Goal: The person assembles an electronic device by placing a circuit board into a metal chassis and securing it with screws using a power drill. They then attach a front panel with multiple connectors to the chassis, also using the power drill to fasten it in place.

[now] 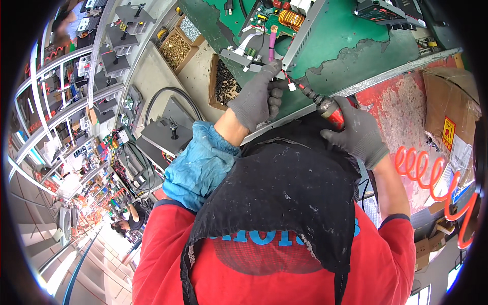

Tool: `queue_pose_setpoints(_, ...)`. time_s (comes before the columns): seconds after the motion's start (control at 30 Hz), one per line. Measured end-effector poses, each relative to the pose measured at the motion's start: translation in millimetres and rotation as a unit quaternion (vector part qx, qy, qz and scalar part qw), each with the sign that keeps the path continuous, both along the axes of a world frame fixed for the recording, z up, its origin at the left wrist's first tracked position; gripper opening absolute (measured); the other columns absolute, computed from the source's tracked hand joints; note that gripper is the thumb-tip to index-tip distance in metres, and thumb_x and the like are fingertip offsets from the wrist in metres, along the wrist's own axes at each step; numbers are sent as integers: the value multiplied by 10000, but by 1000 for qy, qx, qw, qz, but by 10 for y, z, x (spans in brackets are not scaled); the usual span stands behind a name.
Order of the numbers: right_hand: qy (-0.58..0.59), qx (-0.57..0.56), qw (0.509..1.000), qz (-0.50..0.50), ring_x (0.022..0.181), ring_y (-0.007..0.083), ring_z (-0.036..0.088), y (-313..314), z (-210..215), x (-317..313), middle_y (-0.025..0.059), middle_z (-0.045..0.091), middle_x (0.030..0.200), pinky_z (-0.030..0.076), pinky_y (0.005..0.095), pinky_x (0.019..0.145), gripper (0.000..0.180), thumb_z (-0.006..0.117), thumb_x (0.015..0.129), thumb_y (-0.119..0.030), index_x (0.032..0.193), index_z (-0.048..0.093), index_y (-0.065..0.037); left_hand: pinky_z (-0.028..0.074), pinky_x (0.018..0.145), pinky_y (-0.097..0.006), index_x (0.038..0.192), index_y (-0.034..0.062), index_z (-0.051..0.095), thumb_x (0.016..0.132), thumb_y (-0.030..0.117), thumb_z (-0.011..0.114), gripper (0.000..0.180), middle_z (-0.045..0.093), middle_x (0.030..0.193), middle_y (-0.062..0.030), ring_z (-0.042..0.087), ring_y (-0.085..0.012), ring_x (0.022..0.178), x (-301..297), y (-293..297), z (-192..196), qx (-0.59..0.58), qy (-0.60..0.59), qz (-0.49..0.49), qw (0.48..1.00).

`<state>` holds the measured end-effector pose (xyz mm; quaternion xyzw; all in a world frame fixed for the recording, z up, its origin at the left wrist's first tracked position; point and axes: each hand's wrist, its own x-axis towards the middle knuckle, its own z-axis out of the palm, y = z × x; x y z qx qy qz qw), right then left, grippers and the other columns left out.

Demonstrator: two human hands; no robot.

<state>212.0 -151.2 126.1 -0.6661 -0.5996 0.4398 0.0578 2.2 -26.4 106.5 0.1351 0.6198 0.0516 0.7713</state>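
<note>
My left hand point(257, 96), in a grey glove, is closed at the front edge of a metal chassis point(305, 43), one digit over the rim and the other fingers curled below. Inside the chassis lie a green circuit board with a copper-wound coil point(291, 20) and a thick purple cable point(272, 47). My right hand point(361, 129), gloved too, is wrapped round a red and black power screwdriver point(330, 110). Its tip points left toward the chassis front; contact there cannot be made out. A small white connector point(292, 87) on thin red wires hangs between the hands.
Trays of brass-coloured screws point(175, 51) and black screws point(226, 84) stand left of the green worktop point(345, 38). Another black unit point(389, 12) sits at the far right. A coiled orange hose point(432, 178) and a cardboard box point(450, 101) are at right.
</note>
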Motion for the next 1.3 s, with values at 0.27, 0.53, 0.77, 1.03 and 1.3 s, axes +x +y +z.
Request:
queue_pose_setpoints(0.27,-116,57,989,73,754,370,622,122,46,73,180,632,859,487,442,657,673,751,695,-342,1230,435,-82,276,440,-225,754,109,477,812,600,581,505,380,634,17,312,-82,494,-16,11,9,-6,-8,-10,1000)
queue_pose_setpoints(0.53,-149,133,975,95,802,285,632,132,42,86,106,605,922,496,401,648,512,702,751,-305,1135,429,-104,277,443,-223,748,98,501,804,616,584,528,359,620,28,304,-77,491,-24,-5,-17,9,-11,-12,1000)
queue_pose_setpoints(0.77,-168,144,970,101,802,287,631,147,-26,91,103,600,916,490,399,637,535,709,743,-315,1145,426,-104,280,460,-225,780,92,518,806,625,578,537,355,625,37,316,-71,514,1,20,9,14,-1,-28,1000)
queue_pose_setpoints(1.03,-52,57,997,33,840,360,626,-78,8,108,165,626,984,490,423,692,796,771,646,-423,1281,408,-108,501,847,-299,1244,-76,425,969,294,445,461,522,1098,-165,548,-225,995,-339,-245,-220,48,-252,63,965)
queue_pose_setpoints(1.3,16,-30,999,18,881,383,618,-128,63,-65,195,632,996,486,430,725,770,774,642,-374,1280,422,-125,489,950,-274,1277,-84,420,942,1,414,346,531,1174,-182,549,-232,1104,-354,-363,-268,139,-224,13,965)
